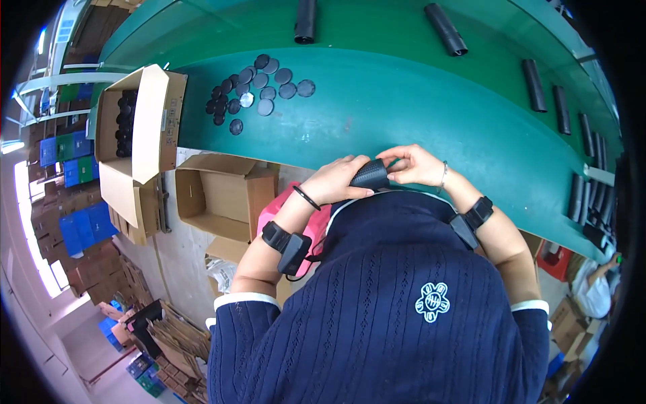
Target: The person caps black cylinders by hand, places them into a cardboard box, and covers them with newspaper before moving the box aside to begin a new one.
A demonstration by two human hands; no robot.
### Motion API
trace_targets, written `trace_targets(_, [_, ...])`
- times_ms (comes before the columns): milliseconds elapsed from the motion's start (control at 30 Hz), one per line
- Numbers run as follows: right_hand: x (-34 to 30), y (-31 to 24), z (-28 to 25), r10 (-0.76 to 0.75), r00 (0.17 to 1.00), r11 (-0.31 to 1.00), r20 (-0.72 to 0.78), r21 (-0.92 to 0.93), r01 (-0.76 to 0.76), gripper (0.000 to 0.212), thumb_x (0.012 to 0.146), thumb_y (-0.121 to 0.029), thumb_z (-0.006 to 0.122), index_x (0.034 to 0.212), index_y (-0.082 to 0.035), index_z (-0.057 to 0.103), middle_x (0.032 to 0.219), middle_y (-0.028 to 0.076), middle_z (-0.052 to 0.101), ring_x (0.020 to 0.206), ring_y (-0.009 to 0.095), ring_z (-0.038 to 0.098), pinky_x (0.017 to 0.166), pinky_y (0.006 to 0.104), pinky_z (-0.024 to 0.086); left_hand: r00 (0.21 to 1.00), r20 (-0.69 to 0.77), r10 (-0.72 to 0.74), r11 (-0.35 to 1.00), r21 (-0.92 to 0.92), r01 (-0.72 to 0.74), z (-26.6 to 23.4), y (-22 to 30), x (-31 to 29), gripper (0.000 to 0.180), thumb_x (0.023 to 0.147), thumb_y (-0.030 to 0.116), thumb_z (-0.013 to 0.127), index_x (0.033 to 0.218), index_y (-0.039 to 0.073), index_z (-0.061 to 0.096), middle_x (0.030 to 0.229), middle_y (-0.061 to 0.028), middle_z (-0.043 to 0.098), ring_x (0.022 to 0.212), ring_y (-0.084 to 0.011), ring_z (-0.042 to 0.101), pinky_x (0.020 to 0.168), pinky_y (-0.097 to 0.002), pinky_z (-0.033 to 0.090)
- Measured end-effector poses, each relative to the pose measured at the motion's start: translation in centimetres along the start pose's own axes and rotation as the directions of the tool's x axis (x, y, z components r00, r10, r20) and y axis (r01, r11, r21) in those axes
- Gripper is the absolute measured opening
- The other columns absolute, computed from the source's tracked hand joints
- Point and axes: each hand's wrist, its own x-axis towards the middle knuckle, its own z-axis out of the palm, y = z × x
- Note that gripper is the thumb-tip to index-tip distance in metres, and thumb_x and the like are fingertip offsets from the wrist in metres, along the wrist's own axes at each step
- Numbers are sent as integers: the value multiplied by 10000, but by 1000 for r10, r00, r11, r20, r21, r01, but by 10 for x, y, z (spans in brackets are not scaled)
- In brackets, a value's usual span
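A short black tube [369, 176] with a textured surface is held close to my body, over the near edge of the green table. My left hand [334, 180] is wrapped round its left part, the thumb lying along the near side. At the right end of the tube my right hand [418, 166] is closed, its thumb and fingertips pinching at the rim. Whether a small part sits between those fingertips is hidden. Farther left on the table lie several round black discs [267, 93], one of them shiny [247, 99].
An open carton [173, 121] of black round pieces stands at the table's left end. Below it sits another open carton [215, 198]. Long black tubes [444, 30] lie spaced along the far green strip, with several bunched [587, 198] at the right. A pink stool-like object [316, 232] is beside me.
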Motion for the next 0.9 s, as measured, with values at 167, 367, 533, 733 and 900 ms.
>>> trace_targets(167, [42, -15, 23, 3, 998, 999, -55, -44, -6, 447, 730, -39, 647, 1158, 49, 554, 997, 97, 633, 843, 151, 646, 735, 261, 522, 998, -63, 23, 997, 81, -18, -26, -32, -17, 584, 736, 378, 707, 1177, 70, 480, 1048, -195, 577, 1017, -371, 559, 855, -428, 462])
trace_targets(367, [91, -30, 41, -118, 983, 834, -142, -551, 21, 411, 650, -26, 572, 1057, 28, 592, 904, 136, 652, 774, 180, 666, 672, 279, 532, 999, -26, -22, 988, 153, 26, -46, -73, -16, 607, 756, 409, 685, 1199, 64, 458, 1037, -202, 570, 994, -382, 556, 841, -437, 456])
trace_targets(533, [141, -38, 44, -113, 971, 845, -208, -534, -16, 341, 700, 5, 497, 1018, -9, 619, 817, 147, 659, 638, 197, 664, 612, 299, 534, 999, -43, 1, 1000, 28, 0, -66, -119, -23, 634, 763, 417, 682, 1220, 46, 445, 1054, -229, 561, 997, -392, 554, 859, -439, 447])
trace_targets(733, [245, -53, 14, -90, 918, 907, -387, -412, -85, 375, 773, -15, 529, 1146, -43, 503, 851, 112, 629, 708, 165, 659, 630, 307, 527, 944, -316, -94, 875, -478, -73, -91, -157, -54, 766, 706, 430, 776, 1232, -14, 439, 1073, -206, 573, 1003, -270, 579, 853, -362, 456])
trace_targets(900, [294, -73, 7, -262, 888, 519, -377, -831, -199, 499, 735, -125, 717, 1179, -76, 494, 1064, 171, 554, 1015, 313, 566, 892, 400, 462, 901, -412, -135, 735, -652, -188, -88, -192, -65, 737, 774, 207, 756, 1342, 10, 330, 1208, -92, 503, 1132, -166, 468, 980, -321, 377])
